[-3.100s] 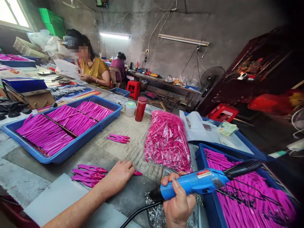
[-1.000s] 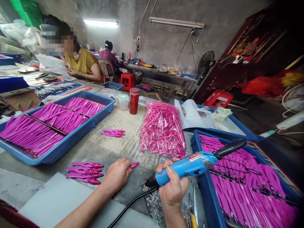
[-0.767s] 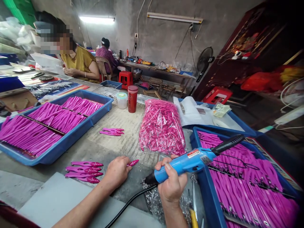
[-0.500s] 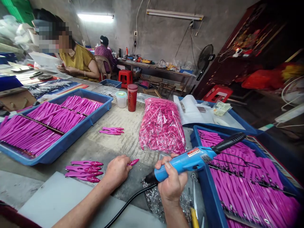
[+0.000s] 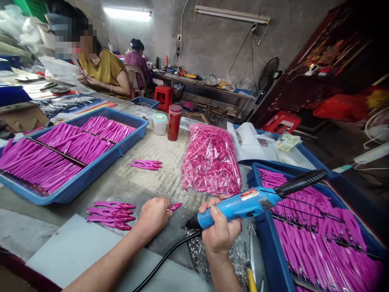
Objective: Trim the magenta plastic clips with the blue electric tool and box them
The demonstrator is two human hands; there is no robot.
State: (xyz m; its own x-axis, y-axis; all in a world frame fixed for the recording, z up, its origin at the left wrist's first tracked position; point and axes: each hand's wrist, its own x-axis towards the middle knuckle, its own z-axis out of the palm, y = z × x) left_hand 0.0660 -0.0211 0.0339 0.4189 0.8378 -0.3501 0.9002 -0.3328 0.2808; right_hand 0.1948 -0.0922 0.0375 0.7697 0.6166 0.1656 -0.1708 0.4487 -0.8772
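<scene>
My left hand [image 5: 155, 215] is closed on a pink plastic piece, whose dark pink pointed tip [image 5: 175, 207] sticks out past the fingers; the rest is hidden in the hand. In my right hand [image 5: 221, 229] is a blue electric screwdriver [image 5: 237, 207], its black nose tilted down to the left and its cord running toward me. Beneath that nose lies a clear bag of small metal screws [image 5: 199, 251]. Left of my left hand sit several pink pieces with dark tips [image 5: 111, 215]. Farther back lies another small group of pink pieces [image 5: 146, 164].
Blue trays of pink strips stand at left [image 5: 121, 150] and right [image 5: 267, 243]. A clear bag of pink parts [image 5: 211, 162], a red cup [image 5: 174, 123] and a lidded tub [image 5: 160, 125] stand behind. A yellow-handled tool [image 5: 251, 280] lies at right. Two people sit beyond.
The view has shifted slightly, so most things appear a little to the right. Both hands keep their holds, and the screwdriver stays almost in place over the screws.
</scene>
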